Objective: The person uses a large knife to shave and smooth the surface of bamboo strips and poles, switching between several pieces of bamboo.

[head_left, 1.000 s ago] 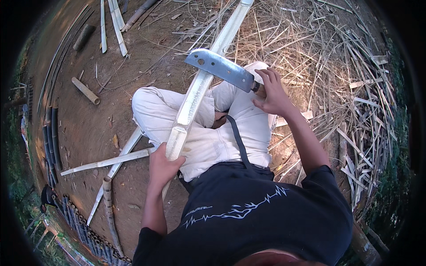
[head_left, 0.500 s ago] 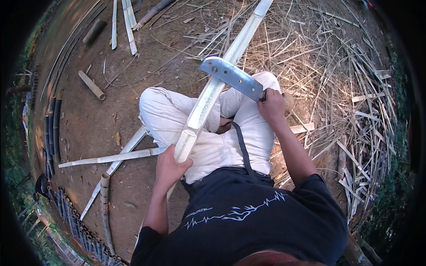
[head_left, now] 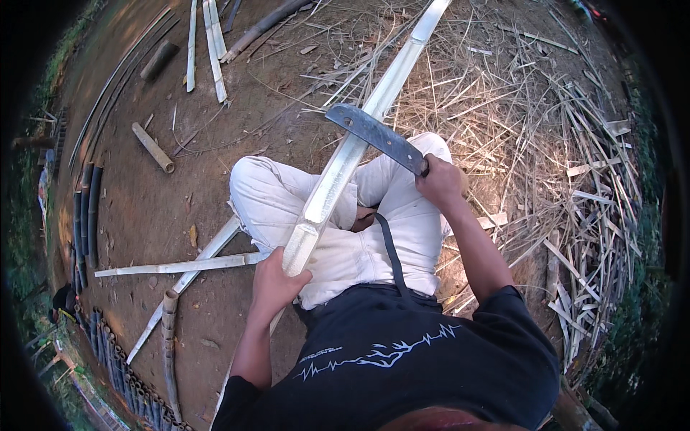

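A long, pale split bamboo strip [head_left: 332, 184] slants across my lap, from my left hip up past the top edge. Its hollow inner face and node ridges show. My left hand [head_left: 277, 281] is wrapped round its near end. In my right hand [head_left: 442, 183] is the handle of a broad machete [head_left: 388, 141], mostly hidden by the fingers. The dark metal blade has several round holes and lies across the strip beyond my knees, its tip past the strip's left edge. Whether the cutting edge bites into the bamboo, I cannot tell.
Thin bamboo shavings [head_left: 496, 122] are heaped ahead and to the right. Other split strips [head_left: 180, 266] cross on the ground at my left, near an upright bamboo pole [head_left: 169, 337]. A short bamboo piece [head_left: 153, 148] lies farther off. Dark bamboo poles [head_left: 90, 208] stand at the far left.
The machete has tilted, its blade going from bright to dark, and sits slightly lower in view. My right hand turned with it. My left hand keeps its grip on the strip.
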`<state>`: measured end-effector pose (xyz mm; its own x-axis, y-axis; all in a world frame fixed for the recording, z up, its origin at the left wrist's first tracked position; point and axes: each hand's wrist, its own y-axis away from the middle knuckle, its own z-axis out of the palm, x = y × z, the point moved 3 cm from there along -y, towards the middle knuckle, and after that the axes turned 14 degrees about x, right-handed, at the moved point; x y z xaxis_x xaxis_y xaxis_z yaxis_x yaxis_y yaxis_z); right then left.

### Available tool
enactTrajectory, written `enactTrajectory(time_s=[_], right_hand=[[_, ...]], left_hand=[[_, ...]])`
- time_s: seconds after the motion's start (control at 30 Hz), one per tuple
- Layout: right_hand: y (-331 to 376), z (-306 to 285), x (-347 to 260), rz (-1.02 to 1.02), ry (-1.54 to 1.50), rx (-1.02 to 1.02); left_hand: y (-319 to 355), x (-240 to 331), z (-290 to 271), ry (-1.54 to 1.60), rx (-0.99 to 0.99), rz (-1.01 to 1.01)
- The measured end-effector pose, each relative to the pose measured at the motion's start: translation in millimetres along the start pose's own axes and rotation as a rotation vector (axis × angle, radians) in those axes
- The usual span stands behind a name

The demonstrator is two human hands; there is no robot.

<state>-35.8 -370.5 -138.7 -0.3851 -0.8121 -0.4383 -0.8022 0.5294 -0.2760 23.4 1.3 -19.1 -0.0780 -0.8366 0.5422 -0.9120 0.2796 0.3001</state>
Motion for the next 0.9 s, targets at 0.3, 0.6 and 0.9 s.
enactTrajectory(time_s=[0.3,0.6,0.9], right_hand=[[-43,0,14,-0.013,0.104,-0.092],[-67,-12,18,-0.292,0.250,-0.104],[-74,-15,0,-0.404,0.150,-0.204]], left_hand=[[26,0,-19,-0.072,0.074,0.061],[39,-4,-18,-0.143,0.009,0.031],[51,-8,-18,-0.158,0.018,-0.004]])
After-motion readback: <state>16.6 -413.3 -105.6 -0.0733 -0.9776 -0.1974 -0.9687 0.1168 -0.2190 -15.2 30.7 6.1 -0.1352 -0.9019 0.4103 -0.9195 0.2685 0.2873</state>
